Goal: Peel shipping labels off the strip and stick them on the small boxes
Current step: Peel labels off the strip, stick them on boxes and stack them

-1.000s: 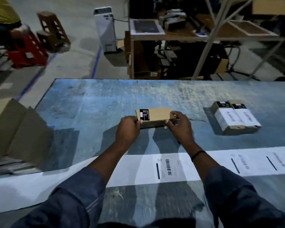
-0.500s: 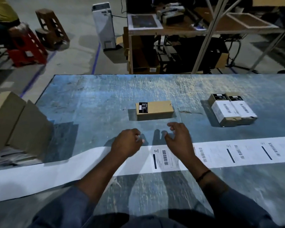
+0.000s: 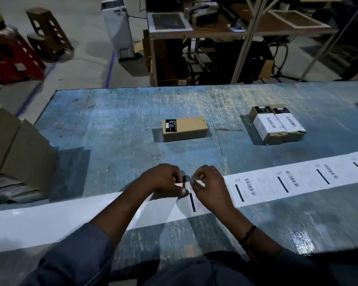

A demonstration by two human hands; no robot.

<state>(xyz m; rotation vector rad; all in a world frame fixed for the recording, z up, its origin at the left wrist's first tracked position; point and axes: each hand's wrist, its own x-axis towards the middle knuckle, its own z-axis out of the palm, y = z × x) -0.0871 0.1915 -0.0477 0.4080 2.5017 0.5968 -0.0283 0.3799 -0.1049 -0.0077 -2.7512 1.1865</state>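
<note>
A long white label strip (image 3: 298,180) runs across the blue table (image 3: 112,131), with several printed labels on its right part and bare backing to the left. My left hand (image 3: 163,179) pinches the strip's far edge beside the nearest label (image 3: 196,205). My right hand (image 3: 210,187) pinches that label's top corner, fingers curled. A small brown box (image 3: 184,129) with a black sticker lies flat beyond my hands, with no white label on it. Two small boxes (image 3: 277,124) bearing white labels sit side by side at the right.
Flattened cardboard (image 3: 15,149) leans over a paper stack at the table's left edge. Beyond the table are a wooden shelf bench (image 3: 215,32), a white machine (image 3: 120,32) and red and brown stools (image 3: 19,50) on the floor.
Both hands let go of the brown box, drew back toward me, and now pinch the strip and the nearest label's corner. The box stays where it was set down.
</note>
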